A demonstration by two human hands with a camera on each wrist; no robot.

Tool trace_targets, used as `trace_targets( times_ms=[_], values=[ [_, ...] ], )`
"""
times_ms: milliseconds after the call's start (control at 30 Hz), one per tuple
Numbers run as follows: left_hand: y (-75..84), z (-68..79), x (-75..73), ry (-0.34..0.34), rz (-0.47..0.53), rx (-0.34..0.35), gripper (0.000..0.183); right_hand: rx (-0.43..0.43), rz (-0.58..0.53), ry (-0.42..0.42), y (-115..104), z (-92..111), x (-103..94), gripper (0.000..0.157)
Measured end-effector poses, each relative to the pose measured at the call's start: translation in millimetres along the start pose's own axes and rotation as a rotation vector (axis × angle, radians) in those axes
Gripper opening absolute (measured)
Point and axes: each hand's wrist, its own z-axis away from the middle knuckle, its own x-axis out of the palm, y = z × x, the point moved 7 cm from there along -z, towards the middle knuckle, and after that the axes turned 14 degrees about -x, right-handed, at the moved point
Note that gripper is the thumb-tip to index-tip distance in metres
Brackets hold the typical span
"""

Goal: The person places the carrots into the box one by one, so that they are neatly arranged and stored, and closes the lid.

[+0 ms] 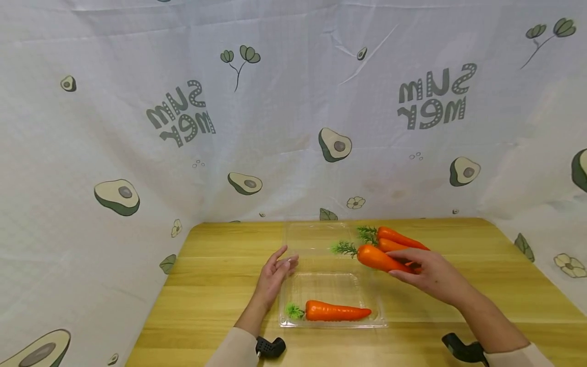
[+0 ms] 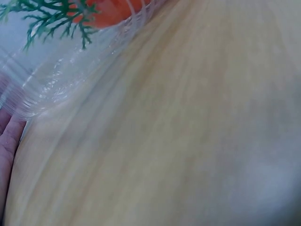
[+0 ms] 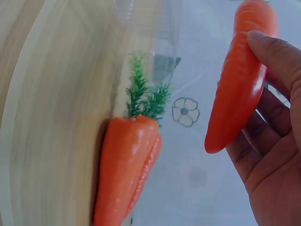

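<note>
A clear plastic clamshell box [image 1: 293, 285] lies with its lid folded back on the table, and one toy carrot [image 1: 337, 311] with green leaves rests in its near half. Between thumb and fingers my right hand [image 1: 435, 275] holds another carrot [image 3: 242, 80] above the table, right of the box, its leaves pointing left. My left hand [image 1: 272, 278] is at the box's left side with loosely bent fingers; whether they touch the plastic I cannot tell. In the left wrist view, the green leaves [image 2: 56, 19] show over the box's wall, with part of the left hand at the edge.
Two more carrots [image 3: 127, 169] lie side by side on the wooden table [image 1: 220, 285], behind the right hand. A white curtain [image 1: 284, 112] printed with avocados hangs behind the table and along its sides. Black wrist-camera mounts [image 1: 271, 347] sit by the sleeves.
</note>
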Motion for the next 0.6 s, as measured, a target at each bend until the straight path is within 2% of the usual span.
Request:
trace_targets(
  times_ms=[400,600],
  values=[
    [0.0,0.2,-0.2,-0.009,0.019,-0.004,0.059,-0.073,-0.024,0.007,-18.6,-12.3,11.6,0.037],
    [-0.7,-0.9,-0.3,-0.01,0.022,-0.007,0.059,-0.089,-0.019,-0.022,-26.5,-18.7,18.6,0.036]
  ],
)
